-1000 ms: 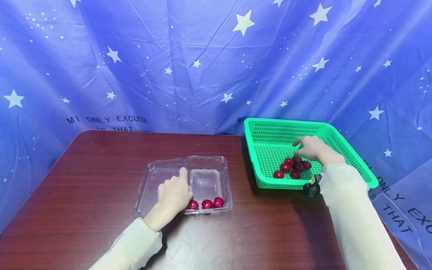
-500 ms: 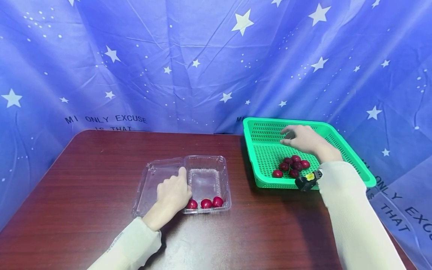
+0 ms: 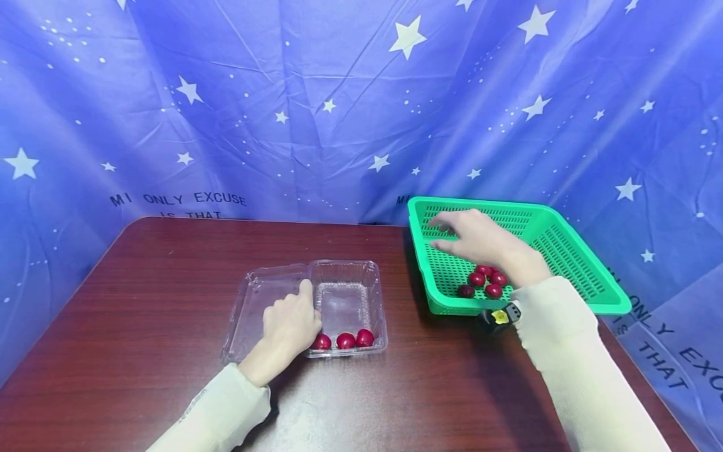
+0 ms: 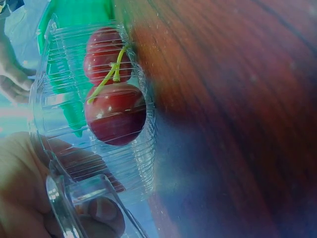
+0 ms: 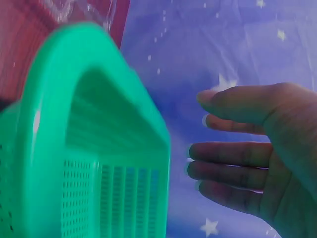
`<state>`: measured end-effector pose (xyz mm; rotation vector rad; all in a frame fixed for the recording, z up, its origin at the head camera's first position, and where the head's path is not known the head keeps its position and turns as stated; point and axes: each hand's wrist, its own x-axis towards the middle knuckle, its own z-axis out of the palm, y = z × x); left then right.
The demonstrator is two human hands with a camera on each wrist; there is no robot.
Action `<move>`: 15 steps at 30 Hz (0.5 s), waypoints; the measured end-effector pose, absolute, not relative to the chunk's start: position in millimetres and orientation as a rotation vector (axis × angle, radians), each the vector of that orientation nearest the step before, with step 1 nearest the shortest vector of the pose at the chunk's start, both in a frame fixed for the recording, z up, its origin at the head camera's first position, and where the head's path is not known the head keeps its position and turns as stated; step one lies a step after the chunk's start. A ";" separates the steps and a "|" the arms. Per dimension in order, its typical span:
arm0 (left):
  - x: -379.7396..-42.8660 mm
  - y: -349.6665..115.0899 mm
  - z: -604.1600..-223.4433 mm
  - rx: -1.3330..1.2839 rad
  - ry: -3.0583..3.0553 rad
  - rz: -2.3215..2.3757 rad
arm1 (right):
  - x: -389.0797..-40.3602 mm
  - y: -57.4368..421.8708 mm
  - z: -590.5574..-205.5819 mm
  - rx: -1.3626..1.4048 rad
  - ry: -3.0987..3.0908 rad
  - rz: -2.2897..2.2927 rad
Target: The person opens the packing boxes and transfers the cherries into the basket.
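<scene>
A clear plastic clamshell box (image 3: 344, 301) lies unfolded on the table, with 3 red cherries (image 3: 346, 341) along its near side. My left hand (image 3: 289, 323) grips it at the hinge between lid and tray. In the left wrist view, curled fingers (image 4: 104, 213) show through the clear plastic, and cherries (image 4: 116, 114) with a green stem sit beyond. My right hand (image 3: 474, 238) hovers over the left part of a green basket (image 3: 599, 301), thumb and fingers apart. The right wrist view shows no cherry in this hand (image 5: 237, 153). Several cherries (image 3: 494, 290) lie in the basket, partly hidden by my wrist.
The brown wooden table (image 3: 169, 282) carries both containers, with a gap between them. A blue curtain (image 3: 339, 125) with stars hangs behind the table's far edge. The basket's raised rim (image 5: 34, 129) stands close to my right hand.
My right hand has moved left across the basket, away from above the cherries, its thumb and fingers spreading wider. My left hand and the plastic box have stayed in place.
</scene>
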<state>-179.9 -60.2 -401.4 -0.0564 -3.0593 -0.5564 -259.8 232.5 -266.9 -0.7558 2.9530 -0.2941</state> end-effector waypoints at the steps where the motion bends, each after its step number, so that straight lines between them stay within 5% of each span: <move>1: -179.8 -60.3 -401.5 -0.056 -3.059 -0.557 | -258.7 228.8 -267.3 -0.776 2.959 -0.296; 15: -179.5 -60.5 -400.9 -0.044 -3.061 -0.570 | -231.8 173.3 -292.6 -1.081 2.918 -0.256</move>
